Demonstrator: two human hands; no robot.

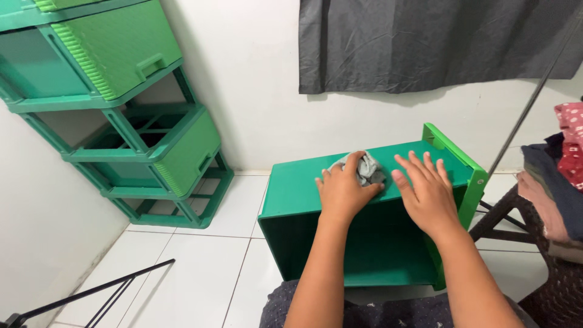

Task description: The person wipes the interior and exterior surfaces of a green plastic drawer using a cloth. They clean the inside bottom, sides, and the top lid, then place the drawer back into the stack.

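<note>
A green plastic drawer (297, 188) lies on its side on my lap, its open inside facing me. My left hand (341, 189) presses a crumpled grey cloth (365, 166) against the drawer's upper side panel. My right hand (426, 193) rests flat on the same panel just to the right of the cloth, fingers spread, holding nothing. The drawer's lighter green front (467, 182) points to the right.
A green plastic drawer cabinet (121, 91) stands at the left against the white wall, with one slot empty. A dark curtain (437, 42) hangs above. Folded clothes (559, 176) are piled on a wicker chair (555, 285) at right. A black metal rod (91, 291) lies on the tiled floor.
</note>
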